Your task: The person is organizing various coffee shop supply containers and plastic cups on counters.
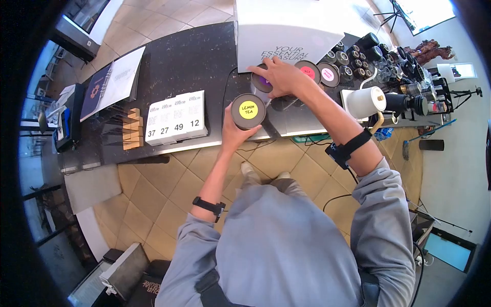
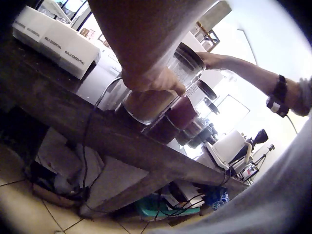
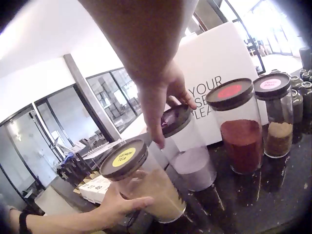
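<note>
The person stood at the dark counter (image 1: pixel 194 61), their left hand (image 1: pixel 234 134) wrapped around the lemon tea jar (image 1: pixel 248 111) near the counter's front edge. Just beyond it, their right hand (image 1: pixel 279 77) rested with curled fingers on the lid of the purple-labelled jar (image 1: pixel 261 82). A red-labelled jar (image 1: pixel 308 71) and a pink-labelled jar (image 1: pixel 328 74) stood alongside, before a white sign (image 1: pixel 286 30).

Right hand (image 3: pixel 163 92) grasps purple-lidded jar (image 3: pixel 187 148) beside lemon-tea jar (image 3: pixel 146 187).
</note>
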A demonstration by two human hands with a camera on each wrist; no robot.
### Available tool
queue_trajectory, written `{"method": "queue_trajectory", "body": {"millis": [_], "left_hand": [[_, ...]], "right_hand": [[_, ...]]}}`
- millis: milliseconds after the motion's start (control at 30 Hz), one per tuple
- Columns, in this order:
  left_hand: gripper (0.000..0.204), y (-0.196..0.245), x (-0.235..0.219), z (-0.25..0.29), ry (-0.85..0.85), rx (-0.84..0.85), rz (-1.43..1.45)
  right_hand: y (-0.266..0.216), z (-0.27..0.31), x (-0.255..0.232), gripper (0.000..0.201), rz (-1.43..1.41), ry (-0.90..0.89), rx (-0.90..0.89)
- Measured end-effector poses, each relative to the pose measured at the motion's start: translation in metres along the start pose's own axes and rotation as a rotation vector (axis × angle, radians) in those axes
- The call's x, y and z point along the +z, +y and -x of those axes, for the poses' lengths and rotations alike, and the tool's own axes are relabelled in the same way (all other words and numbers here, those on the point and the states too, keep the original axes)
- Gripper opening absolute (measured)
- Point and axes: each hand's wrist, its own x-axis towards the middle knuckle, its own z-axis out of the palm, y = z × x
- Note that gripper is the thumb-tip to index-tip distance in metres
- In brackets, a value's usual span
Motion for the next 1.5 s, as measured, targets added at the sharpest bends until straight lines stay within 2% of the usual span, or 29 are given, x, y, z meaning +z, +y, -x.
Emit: {"method": "queue_trajectory", "body": {"millis": [33, 100, 167, 233, 267, 333, 367, 433, 467, 533, 567, 600, 633, 667, 733, 800, 867, 1067, 1267, 1400, 1500], "left_hand": [[0.094, -0.003, 0.001, 0.001, 0.007, 0.001, 0.002], [0.093, -0.006, 0.001, 0.001, 0.012, 0.008, 0.002], [0.09, -0.007, -0.002, 0.002, 0.072, 0.041, -0.008], [0.094, -0.003, -0.008, 0.003, 0.052, 0.025, 0.001], [0.098, 0.0, -0.012, 0.005, 0.028, -0.001, 0.007], [0.097, -0.005, -0.013, 0.006, 0.032, -0.025, 0.077], [0.097, -0.007, -0.013, 0.006, 0.019, -0.037, 0.059], [0.098, -0.016, -0.011, 0.006, 0.02, -0.026, 0.042], [0.1, -0.031, -0.007, 0.008, 0.033, -0.012, 0.11], [0.1, -0.026, -0.01, 0.008, 0.039, 0.003, 0.027], [0.1, -0.022, -0.011, 0.006, 0.03, 0.0, 0.018], [0.099, -0.015, -0.013, 0.007, 0.018, -0.01, 0.005], [0.099, -0.014, -0.014, 0.007, 0.006, -0.042, 0.021], [0.1, -0.013, -0.016, 0.009, -0.006, -0.079, 0.032], [0.101, -0.014, -0.014, 0.008, -0.009, -0.063, 0.035], [0.101, -0.017, -0.016, 0.01, -0.027, -0.109, 0.004], [0.099, -0.025, -0.014, 0.012, -0.014, -0.118, 0.003], [0.091, -0.01, -0.019, 0.009, -0.018, -0.083, 0.032], [0.089, -0.007, -0.019, 0.009, -0.014, -0.103, 0.066], [0.088, -0.009, -0.017, 0.008, 0.018, -0.06, 0.05], [0.089, 0.006, -0.02, 0.012, -0.003, -0.07, 0.086]], "right_hand": [[-0.008, 0.0, 0.001, 0.107, -0.002, 0.005, 0.002], [-0.021, 0.003, 0.006, 0.108, -0.19, 0.027, 0.243], [-0.02, 0.013, 0.009, 0.111, -0.284, 0.061, 0.26], [-0.015, 0.022, 0.012, 0.122, -0.454, 0.051, 0.289], [-0.015, 0.027, 0.018, 0.122, -0.443, 0.061, 0.292], [-0.015, 0.028, 0.049, 0.129, -0.672, 0.261, 0.317], [-0.019, 0.026, 0.076, 0.132, -0.624, 0.505, 0.277], [-0.034, 0.037, 0.074, 0.129, -0.852, 0.41, 0.402], [-0.04, 0.037, 0.088, 0.125, -0.923, 0.502, 0.395], [-0.044, 0.03, 0.121, 0.121, -0.922, 0.749, 0.322], [-0.047, 0.034, 0.114, 0.12, -1.275, 0.654, 0.346], [-0.047, 0.034, 0.121, 0.119, -1.31, 0.656, 0.351], [-0.048, 0.03, 0.131, 0.12, -1.173, 0.697, 0.356], [-0.052, 0.026, 0.139, 0.121, -1.187, 0.746, 0.326], [-0.056, 0.024, 0.131, 0.122, -1.336, 0.768, 0.244], [-0.06, 0.021, 0.127, 0.122, -1.473, 0.77, 0.245], [-0.065, 0.016, 0.133, 0.119, -1.456, 0.799, 0.229], [-0.072, 0.009, 0.135, 0.111, -1.414, 0.761, 0.318], [-0.06, 0.006, 0.133, 0.106, -1.419, 0.738, 0.257], [-0.068, 0.027, 0.133, 0.103, -1.485, 0.77, 0.236], [-0.076, 0.051, 0.14, 0.1, -1.551, 0.736, 0.277]]}}
